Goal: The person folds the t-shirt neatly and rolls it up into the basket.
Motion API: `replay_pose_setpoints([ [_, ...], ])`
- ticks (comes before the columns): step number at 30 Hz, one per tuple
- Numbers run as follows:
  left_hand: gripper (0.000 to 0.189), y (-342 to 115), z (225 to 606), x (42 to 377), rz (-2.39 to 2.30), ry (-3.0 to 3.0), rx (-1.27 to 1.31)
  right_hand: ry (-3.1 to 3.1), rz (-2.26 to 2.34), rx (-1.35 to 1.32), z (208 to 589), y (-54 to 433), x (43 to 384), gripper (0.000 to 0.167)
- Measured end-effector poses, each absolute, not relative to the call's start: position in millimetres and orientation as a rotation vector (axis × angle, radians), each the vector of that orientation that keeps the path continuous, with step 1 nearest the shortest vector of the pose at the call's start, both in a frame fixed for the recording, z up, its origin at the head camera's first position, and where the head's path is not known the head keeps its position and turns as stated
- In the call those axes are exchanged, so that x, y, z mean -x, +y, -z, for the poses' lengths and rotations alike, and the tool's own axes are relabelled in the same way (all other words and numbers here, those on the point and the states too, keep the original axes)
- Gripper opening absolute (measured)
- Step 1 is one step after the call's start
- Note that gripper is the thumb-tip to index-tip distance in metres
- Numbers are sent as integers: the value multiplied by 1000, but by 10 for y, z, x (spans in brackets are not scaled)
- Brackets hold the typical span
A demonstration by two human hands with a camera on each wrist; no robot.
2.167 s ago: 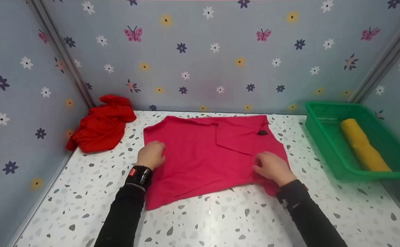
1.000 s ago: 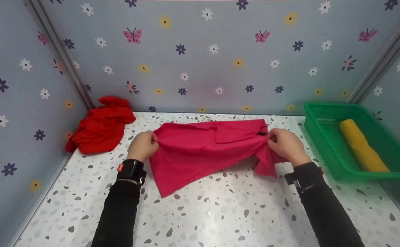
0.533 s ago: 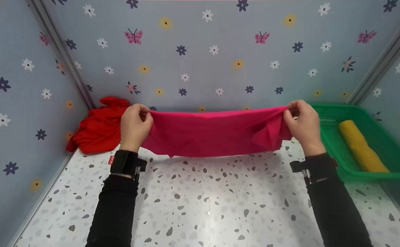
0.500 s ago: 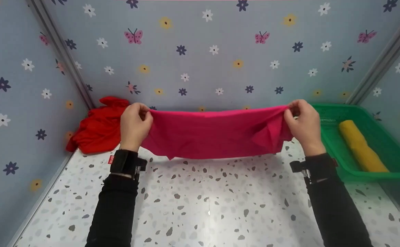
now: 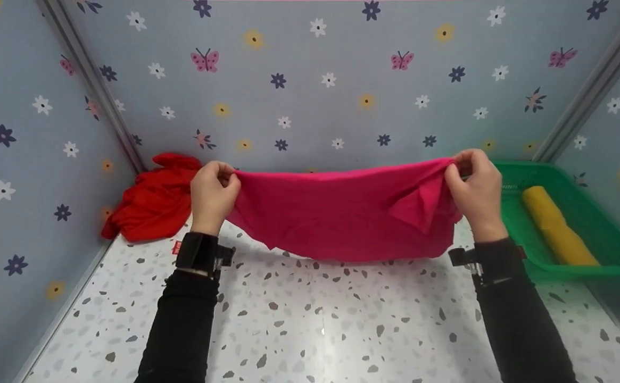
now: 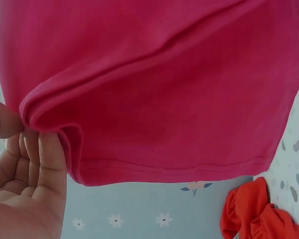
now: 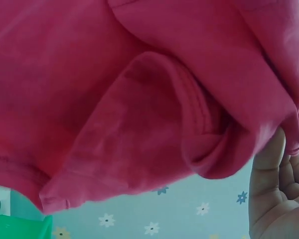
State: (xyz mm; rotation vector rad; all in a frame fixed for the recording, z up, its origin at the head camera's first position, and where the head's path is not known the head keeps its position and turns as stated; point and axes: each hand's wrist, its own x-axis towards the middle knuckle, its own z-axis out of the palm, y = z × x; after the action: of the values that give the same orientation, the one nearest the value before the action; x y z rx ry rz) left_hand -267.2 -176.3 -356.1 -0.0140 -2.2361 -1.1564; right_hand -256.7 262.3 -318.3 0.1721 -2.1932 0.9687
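A pink T-shirt (image 5: 331,218) hangs folded between my two hands, its top fold pulled nearly straight. My left hand (image 5: 213,197) pinches its left end between thumb and fingers. At the opposite end my right hand (image 5: 477,194) pinches the other corner, held slightly higher. Stitching along the hem shows in the left wrist view, where the cloth (image 6: 174,114) bunches at the fingertips. A sleeve-like flap (image 7: 134,129) droops near the thumb in the right wrist view. The lower edge hangs close over the speckled table.
Crumpled red cloth (image 5: 155,202) lies in the back left corner. On the right stands a green plastic basket (image 5: 533,274) with a rolled yellow cloth (image 5: 560,226) in it. Flower-patterned walls (image 5: 336,106) enclose the white speckled table (image 5: 310,319) at the back and sides.
The shirt lay spread on the table; both hands pinched its sides, lifted it and let it hang folded. Since half a second ago its lower part hangs further down and the right hand rose slightly.
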Motion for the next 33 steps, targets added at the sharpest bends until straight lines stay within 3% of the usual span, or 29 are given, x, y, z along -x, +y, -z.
replay_pose_setpoints([
  [13,12,-1723,3629,2929,1210,-2027,-101,-2063,-1013,-229,3245,2421,2682,12],
  [22,14,-1975,4214,2943,1021,-2449,-252,-2550,-850,-453,3892,2189,2547,10],
  [33,7,-1938,4637,2888,794,-2732,-132,-2848,-683,-557,4493,1874,2454,19],
])
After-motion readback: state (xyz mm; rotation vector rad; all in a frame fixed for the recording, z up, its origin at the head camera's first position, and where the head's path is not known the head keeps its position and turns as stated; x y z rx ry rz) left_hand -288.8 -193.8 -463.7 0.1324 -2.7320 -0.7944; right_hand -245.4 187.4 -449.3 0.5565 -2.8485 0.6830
